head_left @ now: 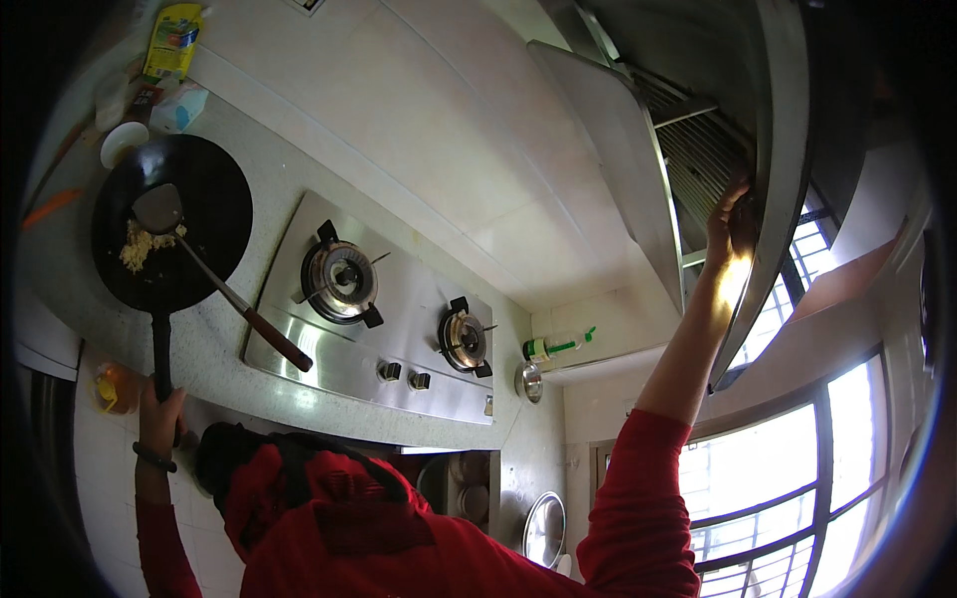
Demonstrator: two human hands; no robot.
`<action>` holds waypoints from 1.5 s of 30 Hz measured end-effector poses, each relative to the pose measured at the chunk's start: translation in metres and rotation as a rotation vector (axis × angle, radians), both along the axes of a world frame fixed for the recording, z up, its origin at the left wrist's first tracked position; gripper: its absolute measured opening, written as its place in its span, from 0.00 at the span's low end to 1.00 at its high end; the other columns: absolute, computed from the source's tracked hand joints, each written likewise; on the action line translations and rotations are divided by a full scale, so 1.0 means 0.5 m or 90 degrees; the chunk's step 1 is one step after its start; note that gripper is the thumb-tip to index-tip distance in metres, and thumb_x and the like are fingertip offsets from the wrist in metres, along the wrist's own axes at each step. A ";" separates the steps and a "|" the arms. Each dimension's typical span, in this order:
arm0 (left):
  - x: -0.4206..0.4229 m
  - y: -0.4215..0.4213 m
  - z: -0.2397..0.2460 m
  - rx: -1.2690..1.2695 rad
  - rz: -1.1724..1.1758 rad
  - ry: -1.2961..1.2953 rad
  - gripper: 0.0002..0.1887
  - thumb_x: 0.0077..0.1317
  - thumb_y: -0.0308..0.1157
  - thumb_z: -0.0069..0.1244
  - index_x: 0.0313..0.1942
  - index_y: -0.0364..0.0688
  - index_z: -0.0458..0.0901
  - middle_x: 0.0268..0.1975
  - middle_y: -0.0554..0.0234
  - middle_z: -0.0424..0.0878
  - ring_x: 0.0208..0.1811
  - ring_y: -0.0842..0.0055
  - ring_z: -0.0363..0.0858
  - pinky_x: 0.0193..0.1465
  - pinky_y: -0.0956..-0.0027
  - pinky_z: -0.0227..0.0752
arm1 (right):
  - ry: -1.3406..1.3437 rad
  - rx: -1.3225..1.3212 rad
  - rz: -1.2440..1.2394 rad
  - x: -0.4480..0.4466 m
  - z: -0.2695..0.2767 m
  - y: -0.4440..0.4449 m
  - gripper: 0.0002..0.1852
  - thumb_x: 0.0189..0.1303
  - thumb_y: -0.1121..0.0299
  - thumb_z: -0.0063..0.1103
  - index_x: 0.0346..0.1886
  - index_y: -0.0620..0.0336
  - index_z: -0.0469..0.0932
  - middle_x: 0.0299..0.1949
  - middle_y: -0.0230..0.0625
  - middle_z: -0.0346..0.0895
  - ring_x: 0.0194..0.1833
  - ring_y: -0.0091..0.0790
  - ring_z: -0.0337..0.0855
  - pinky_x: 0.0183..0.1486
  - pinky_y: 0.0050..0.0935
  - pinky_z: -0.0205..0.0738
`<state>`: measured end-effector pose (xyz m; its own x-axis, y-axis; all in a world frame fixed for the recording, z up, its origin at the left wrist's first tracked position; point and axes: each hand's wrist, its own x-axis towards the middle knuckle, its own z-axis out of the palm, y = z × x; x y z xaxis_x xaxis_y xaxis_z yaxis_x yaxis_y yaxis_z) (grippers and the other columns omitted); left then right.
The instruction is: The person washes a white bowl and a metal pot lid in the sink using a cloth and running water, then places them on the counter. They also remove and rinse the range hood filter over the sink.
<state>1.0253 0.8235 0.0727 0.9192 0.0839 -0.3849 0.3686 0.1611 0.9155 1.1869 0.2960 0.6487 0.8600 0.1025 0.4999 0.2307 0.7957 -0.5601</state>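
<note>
My left hand (159, 415) is closed around the end of the handle of a black wok (217, 187) at the left, on the speckled countertop. A cooked, crumbly yellowish food (137, 247) lies in the wok. Resting across the wok is a spatula (217, 280), its metal blade over the food and its wooden grip reaching past the rim over the cooktop's corner. My right hand (731, 224) is raised high at the right, inside the front edge of a range hood (777, 149). Its fingers are near or against the hood's inner side; their grip is partly hidden.
A steel gas cooktop (407, 299) with two burners shows no wok on it. Beyond the wok stand a white bowl (125, 142) and a yellow pouch (173, 41). A green-capped bottle (553, 345), a metal bowl (528, 383) and a round steel basin (544, 529) lie to the right.
</note>
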 end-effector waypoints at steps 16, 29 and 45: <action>-0.004 0.006 -0.015 0.054 -0.013 -0.015 0.13 0.60 0.37 0.49 0.37 0.41 0.65 0.23 0.69 0.67 0.16 0.82 0.67 0.18 0.76 0.62 | -0.194 -1.374 -0.727 0.313 0.024 -0.093 0.24 0.60 0.49 0.48 0.49 0.58 0.76 0.49 0.44 0.76 0.51 0.44 0.76 0.56 0.37 0.68; -0.029 0.025 -0.005 0.122 0.072 -0.057 0.13 0.63 0.37 0.47 0.41 0.39 0.68 0.31 0.69 0.69 0.33 0.83 0.66 0.35 0.76 0.63 | -0.066 -0.860 -0.518 0.377 0.027 -0.103 0.19 0.58 0.62 0.48 0.50 0.63 0.73 0.51 0.47 0.73 0.52 0.47 0.74 0.55 0.42 0.70; -0.036 0.102 -0.093 0.229 0.245 -0.110 0.18 0.66 0.41 0.46 0.50 0.40 0.70 0.49 0.62 0.72 0.54 0.72 0.69 0.57 0.69 0.61 | 0.028 0.154 -0.049 -0.010 -0.044 -0.005 0.17 0.59 0.83 0.43 0.53 0.71 0.68 0.56 0.54 0.67 0.54 0.52 0.72 0.54 0.49 0.73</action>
<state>1.0074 0.8744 0.0262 0.8431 0.5249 -0.1167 0.1852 -0.0798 0.9795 1.1819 0.2934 0.6265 0.8819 -0.0821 0.4642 0.2753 0.8890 -0.3659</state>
